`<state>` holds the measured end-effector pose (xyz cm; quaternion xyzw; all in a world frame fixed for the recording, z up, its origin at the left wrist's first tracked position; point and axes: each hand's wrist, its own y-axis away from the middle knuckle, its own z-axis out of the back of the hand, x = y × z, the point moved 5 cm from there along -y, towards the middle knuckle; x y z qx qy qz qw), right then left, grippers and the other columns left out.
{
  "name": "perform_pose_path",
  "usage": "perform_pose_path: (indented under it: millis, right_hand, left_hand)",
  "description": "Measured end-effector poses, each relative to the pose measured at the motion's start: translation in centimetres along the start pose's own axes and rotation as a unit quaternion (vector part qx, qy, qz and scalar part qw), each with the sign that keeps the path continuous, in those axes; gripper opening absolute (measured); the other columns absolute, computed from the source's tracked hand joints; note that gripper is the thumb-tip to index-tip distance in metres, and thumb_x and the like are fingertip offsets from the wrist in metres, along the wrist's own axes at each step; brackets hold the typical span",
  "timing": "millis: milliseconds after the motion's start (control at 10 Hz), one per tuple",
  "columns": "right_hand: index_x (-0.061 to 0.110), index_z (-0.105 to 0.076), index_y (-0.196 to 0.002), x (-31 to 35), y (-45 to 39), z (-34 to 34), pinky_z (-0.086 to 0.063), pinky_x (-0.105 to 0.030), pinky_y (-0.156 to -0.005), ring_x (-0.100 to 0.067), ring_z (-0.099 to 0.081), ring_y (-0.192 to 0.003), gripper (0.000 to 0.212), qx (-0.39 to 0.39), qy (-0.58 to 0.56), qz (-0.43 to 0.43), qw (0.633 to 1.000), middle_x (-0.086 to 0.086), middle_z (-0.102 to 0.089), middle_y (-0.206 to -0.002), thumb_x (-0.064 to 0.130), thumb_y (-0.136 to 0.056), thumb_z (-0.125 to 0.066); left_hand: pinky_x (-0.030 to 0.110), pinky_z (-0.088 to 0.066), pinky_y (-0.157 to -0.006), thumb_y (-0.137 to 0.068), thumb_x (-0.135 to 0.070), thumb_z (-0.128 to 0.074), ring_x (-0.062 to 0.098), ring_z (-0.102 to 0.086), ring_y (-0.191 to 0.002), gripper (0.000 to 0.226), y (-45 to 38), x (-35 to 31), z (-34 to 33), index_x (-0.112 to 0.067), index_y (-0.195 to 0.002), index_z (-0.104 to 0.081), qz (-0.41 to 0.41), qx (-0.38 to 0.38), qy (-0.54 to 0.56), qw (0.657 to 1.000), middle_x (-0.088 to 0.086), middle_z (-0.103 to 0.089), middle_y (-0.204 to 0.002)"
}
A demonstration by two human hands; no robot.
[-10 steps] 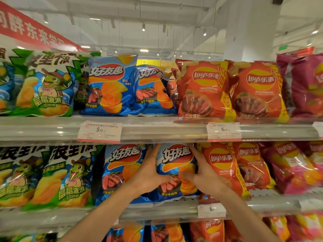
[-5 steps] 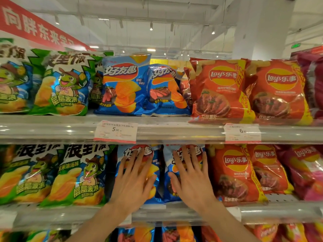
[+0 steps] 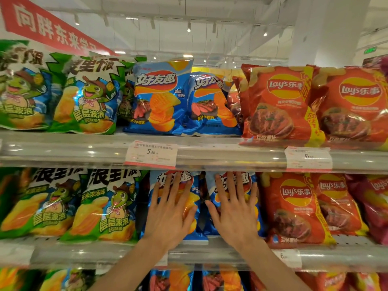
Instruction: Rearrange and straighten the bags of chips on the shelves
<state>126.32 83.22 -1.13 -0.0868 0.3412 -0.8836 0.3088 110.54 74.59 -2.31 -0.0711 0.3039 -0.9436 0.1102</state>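
Left hand (image 3: 170, 215), right hand (image 3: 235, 215) flat on two blue bags (image 3: 195, 185).

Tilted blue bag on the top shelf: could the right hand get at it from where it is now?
Probably yes. The right hand lies flat on a blue bag one shelf down, holding nothing. The tilted blue bag stands at the front of the upper shelf with nothing before it.

Snack aisle labels, what's actually legible

Lay's 乐事 on the red bags (image 3: 281, 204) right of the hands; 好友趣 on the blue bags (image 3: 159, 97) above them; price tag (image 3: 151, 153) reads 5.90.
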Motion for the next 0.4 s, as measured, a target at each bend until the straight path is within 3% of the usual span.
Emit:
perform_pose_path:
  millis: [200,400]
  right_hand:
    - [0.021,-0.026,-0.156,-0.1,0.0,-0.1,-0.009,-0.066,-0.117,-0.032,-0.006,-0.153,0.072,-0.004,-0.002,-0.008,1.000,-0.014,-0.020,-0.163,0.065,-0.099,-0.029]
    - [0.018,-0.029,-0.155,-0.1,0.8,1.0,-0.011,-0.063,-0.118,-0.029,-0.008,-0.153,0.074,-0.056,-0.033,-0.027,0.997,-0.011,-0.020,-0.163,0.065,-0.098,-0.028]
  left_hand:
    - [0.058,-0.020,-0.118,-0.099,-0.060,-0.025,0.031,-0.019,-0.151,0.068,-0.1,-0.1,0.4,-0.024,-0.156,-0.025,0.004,-0.004,-0.006,1.000,0.012,-0.018,-0.164]
    - [0.057,-0.021,-0.118,-0.100,-0.062,-0.024,0.030,-0.021,-0.151,0.067,0.3,-0.3,2.6,-0.025,-0.156,-0.024,0.020,-0.034,0.015,0.999,0.012,-0.022,-0.163]
